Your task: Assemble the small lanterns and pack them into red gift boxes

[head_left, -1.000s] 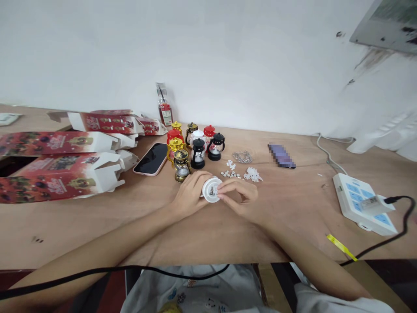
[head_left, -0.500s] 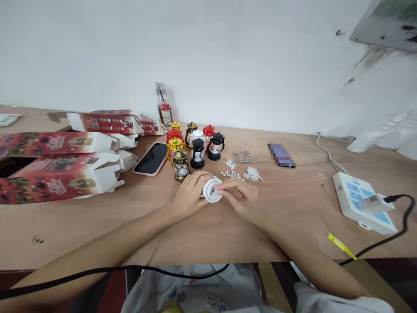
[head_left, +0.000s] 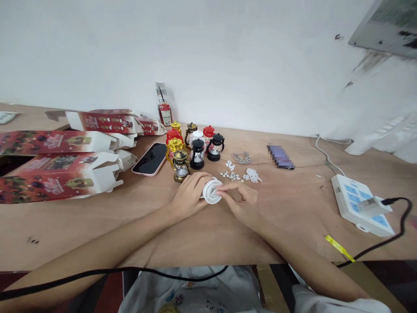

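My left hand [head_left: 190,195] is wrapped round a white mini lantern [head_left: 211,198], tipped so its round base faces me. A small recess with metal parts shows in the base. At that recess, the thumb and forefinger of my right hand [head_left: 243,200] are pinched together; whatever they hold is too small to make out. Just beyond lie several button cells [head_left: 230,175], a heap of small white plastic pieces [head_left: 250,174] and a tangle of silvery metal rings or hooks [head_left: 242,157]. Several mini lanterns in gold, red, white, bronze and black [head_left: 197,154] stand behind my left hand.
Red printed boxes [head_left: 58,174] lie at the left, beside a pink-edged phone [head_left: 150,159]. A bottle [head_left: 164,108] stands against the wall. At the right are another phone [head_left: 280,157], a power strip [head_left: 361,204] and a yellow strip [head_left: 339,248]. A black cable [head_left: 107,271] crosses near me.
My hands stay at the lantern's base, with only a slight shift of the right fingers. The whole view has moved a little.
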{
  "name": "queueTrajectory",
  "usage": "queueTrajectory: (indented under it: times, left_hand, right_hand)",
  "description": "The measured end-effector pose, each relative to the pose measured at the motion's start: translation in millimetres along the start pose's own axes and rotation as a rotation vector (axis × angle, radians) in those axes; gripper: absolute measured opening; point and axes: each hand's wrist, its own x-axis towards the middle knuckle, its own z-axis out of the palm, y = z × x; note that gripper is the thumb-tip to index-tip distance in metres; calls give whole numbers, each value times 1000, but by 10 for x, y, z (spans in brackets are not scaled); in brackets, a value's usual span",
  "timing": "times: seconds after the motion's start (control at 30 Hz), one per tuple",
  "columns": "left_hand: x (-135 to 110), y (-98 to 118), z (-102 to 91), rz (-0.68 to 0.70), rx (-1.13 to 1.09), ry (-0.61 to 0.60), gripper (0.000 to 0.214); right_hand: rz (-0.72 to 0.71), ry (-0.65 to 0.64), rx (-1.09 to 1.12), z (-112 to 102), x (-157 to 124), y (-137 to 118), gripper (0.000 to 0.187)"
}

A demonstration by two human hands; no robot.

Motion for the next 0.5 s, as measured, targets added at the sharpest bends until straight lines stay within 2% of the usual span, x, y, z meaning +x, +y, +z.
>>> queueTrajectory:
  times: [0.13,0.27,0.5]
  left_hand:
    - [-5,4,-4,10,-1,4,33]
    - [-6,10,-9,17,7,0,34]
    - [-2,11,-3,36,27,9,34]
  right_hand:
    - [-50,26,-14,-7,48,-12,11]
    - [-28,18,53,1,43,18,13]
    - [169,14,194,13,1,89,10]
